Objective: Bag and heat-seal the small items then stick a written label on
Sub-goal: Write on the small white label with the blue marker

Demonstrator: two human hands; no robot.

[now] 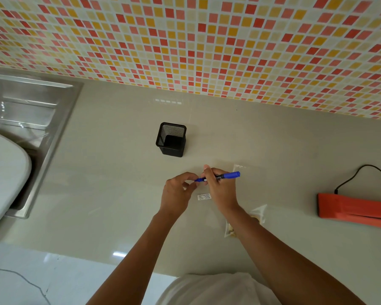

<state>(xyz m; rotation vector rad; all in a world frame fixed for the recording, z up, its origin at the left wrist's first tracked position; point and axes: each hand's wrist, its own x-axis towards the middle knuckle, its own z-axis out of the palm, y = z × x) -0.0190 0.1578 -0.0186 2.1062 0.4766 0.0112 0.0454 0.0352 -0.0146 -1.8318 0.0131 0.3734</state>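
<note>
White fabric point(216, 289) sits lowest in view at the near edge of the counter point(110, 194), both bare forearms reaching out over it. Under the right forearm lies a clear plastic bag point(259, 213), flat on the counter, something pale and yellowish inside, too hidden to name. Just beyond, a small white label point(204, 196) with dark writing lies flat between the two wrists, touching neither that I can see.

Now the hands. Right hand point(220, 190) is curled round the barrel of a blue marker point(220, 176), held level above the label, capped end pointing right. Left hand point(177, 194) has its fingertips pinched together right at the marker's left tip; whether they grip a cap or only the tip, I cannot tell.

Past the right hand, another scrap of clear plastic point(239, 167) peeks out. Over by the right edge, well apart, a red heat sealer point(354, 211) with a black cable point(361, 172) looping away. Further back, centre, a black mesh pen pot point(171, 139) stands upright. Far left, a steel sink point(31, 106), a white rounded thing point(5, 170) lying over it. Behind everything, a wall of red, orange and cream mosaic tiles point(207, 40).
</note>
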